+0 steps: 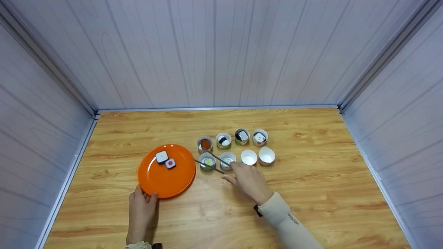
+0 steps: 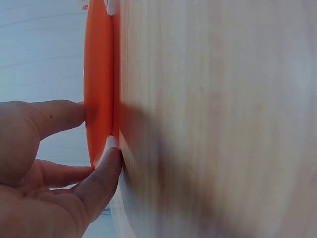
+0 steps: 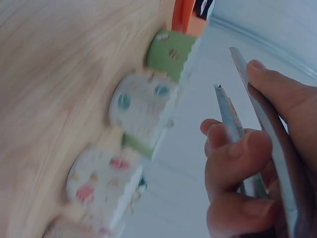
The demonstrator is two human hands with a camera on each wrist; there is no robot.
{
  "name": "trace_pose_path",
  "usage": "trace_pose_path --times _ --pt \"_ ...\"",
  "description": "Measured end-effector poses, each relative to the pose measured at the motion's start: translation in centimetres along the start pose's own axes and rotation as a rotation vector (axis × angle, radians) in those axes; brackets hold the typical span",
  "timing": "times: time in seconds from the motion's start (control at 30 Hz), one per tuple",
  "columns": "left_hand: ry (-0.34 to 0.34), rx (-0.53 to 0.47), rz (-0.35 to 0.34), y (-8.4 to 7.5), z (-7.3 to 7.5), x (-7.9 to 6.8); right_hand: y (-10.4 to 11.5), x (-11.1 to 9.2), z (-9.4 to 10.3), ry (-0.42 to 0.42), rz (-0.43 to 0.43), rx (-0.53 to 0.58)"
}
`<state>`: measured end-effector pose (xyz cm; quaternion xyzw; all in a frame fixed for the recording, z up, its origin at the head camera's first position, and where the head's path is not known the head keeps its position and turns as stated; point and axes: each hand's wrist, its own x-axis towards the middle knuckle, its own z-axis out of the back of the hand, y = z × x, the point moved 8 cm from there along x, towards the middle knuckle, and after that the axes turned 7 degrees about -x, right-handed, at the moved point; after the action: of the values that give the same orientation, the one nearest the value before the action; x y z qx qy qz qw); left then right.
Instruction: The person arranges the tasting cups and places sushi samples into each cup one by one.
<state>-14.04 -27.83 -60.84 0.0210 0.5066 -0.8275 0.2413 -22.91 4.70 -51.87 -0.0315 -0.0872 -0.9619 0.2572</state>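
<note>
My left hand grips the near-left rim of a round orange plate, thumb on the rim and fingers beneath, as the left wrist view shows. On the plate lie a larger white sushi-like piece with a dark side and a smaller one with a red centre. My right hand holds metal tongs, their arms spread apart. The tips hover around the front-left paper cup, which holds a yellow-and-white piece. Nothing shows between the tips in the right wrist view.
Small paper cups stand in two rows right of the plate. The back row holds a brown-orange piece, a black-banded white piece and other black-and-white pieces. White insides show in two front cups. Panel walls enclose the wooden table.
</note>
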Motion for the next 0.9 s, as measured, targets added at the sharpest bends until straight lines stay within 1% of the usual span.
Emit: trace_pose_path --times 0.1,0.2,0.33,0.43,0.5,0.7,0.9 --pt "-0.006 0.004 -0.021 -0.2 0.1 0.0 1.5 1.0 -0.7 0.004 0.034 -0.032" --pt "-0.012 0.01 -0.034 -0.3 0.2 -0.2 3.0 1.9 -1.7 0.038 0.052 -0.047" --pt "-0.004 0.0 -0.026 -0.2 0.1 -0.2 4.7 2.7 -3.2 0.11 0.054 -0.043" --pt "-0.004 -0.003 -0.017 0.0 0.1 -0.1 6.0 3.3 -3.9 0.125 0.067 -0.075" --pt "-0.006 -0.006 -0.019 0.0 0.1 -0.1 6.6 3.7 -4.3 0.12 0.071 -0.093" --pt "-0.008 -0.013 -0.033 -0.1 0.1 -0.1 7.8 4.3 -5.4 0.117 0.048 -0.106" --pt "-0.007 -0.007 -0.026 -0.1 0.0 -0.1 8.6 4.8 -6.2 0.12 0.053 -0.158"
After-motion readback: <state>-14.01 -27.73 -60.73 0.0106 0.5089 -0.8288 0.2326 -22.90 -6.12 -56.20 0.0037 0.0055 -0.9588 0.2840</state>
